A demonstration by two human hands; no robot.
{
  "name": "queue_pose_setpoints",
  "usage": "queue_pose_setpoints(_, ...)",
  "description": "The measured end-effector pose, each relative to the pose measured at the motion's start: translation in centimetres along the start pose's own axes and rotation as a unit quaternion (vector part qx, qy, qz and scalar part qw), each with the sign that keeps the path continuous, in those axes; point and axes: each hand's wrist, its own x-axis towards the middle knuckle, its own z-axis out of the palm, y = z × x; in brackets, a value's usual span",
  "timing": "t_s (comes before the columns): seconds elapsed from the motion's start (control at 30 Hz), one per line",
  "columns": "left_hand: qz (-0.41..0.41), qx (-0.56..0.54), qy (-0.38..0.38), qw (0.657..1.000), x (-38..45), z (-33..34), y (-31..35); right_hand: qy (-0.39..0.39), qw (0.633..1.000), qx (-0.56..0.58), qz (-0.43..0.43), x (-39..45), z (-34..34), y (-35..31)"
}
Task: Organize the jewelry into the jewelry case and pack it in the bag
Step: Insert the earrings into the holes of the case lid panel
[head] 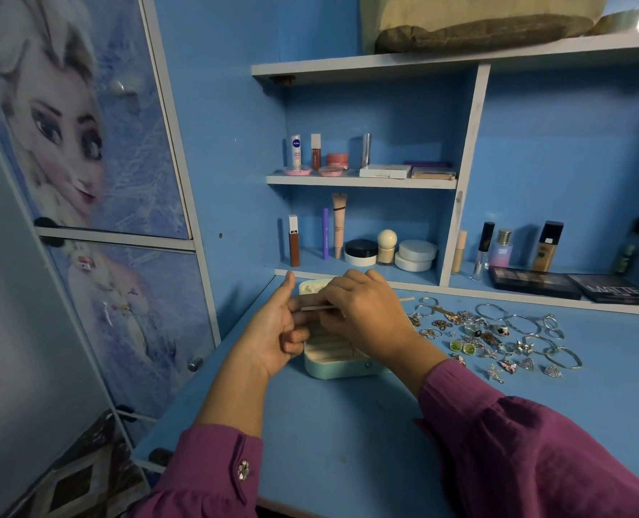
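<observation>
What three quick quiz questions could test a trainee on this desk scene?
1. True or false: the case is open.
2. The loose jewelry lies on which side of the case? A) left B) right C) on the shelf
3. Fill in: both hands meet above the ____.

Key
1. True: the lined compartments show beneath the hands.
2. B: rings, bangles and earrings are spread on the desk to its right.
3. Case: the left hand and right hand come together over it, the right one holding a thin stick-like item; what it is cannot be told.
</observation>
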Motion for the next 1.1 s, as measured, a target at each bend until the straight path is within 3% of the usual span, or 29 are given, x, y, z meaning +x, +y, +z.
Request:
queue_pose_setpoints(0.23, 0.030, 0.005, -0.005, 1.000, 0.0, 0.0, 0.0, 0.024, 1.000, 0.002, -0.011, 0.6, -0.3, 0.2)
queue_pose_setpoints(0.43, 0.128, -0.023, 0.116, 0.985, 0.6, -0.4, -0.2, 0.065, 0.996, -0.036, 0.039, 1.5, -0.2, 0.7)
queue_pose_setpoints(0.53, 0.169, 0.028, 0.167, 0.971, 1.3, -0.5, -0.4, 0.077, 0.994, -0.041, 0.059, 1.5, -0.4, 0.9)
queue_pose_setpoints(0.77, 0.234, 0.078, 0.231, 0.941, 3.2, -0.3, -1.3, 0.111, 0.989, -0.025, 0.099, -0.6, -2.1, 2.8)
queue_pose_setpoints(0.93, 0.252, 0.081, 0.243, 0.933, 4.2, -0.1, -1.6, 0.038, 0.980, 0.063, 0.184, -4.3, -3.8, 7.3)
queue_pose_setpoints(1.1, 0.243, 0.083, 0.242, 0.936, 5.1, -0.2, -1.9, -0.101, 0.934, 0.147, 0.309, -8.0, -6.2, 10.8)
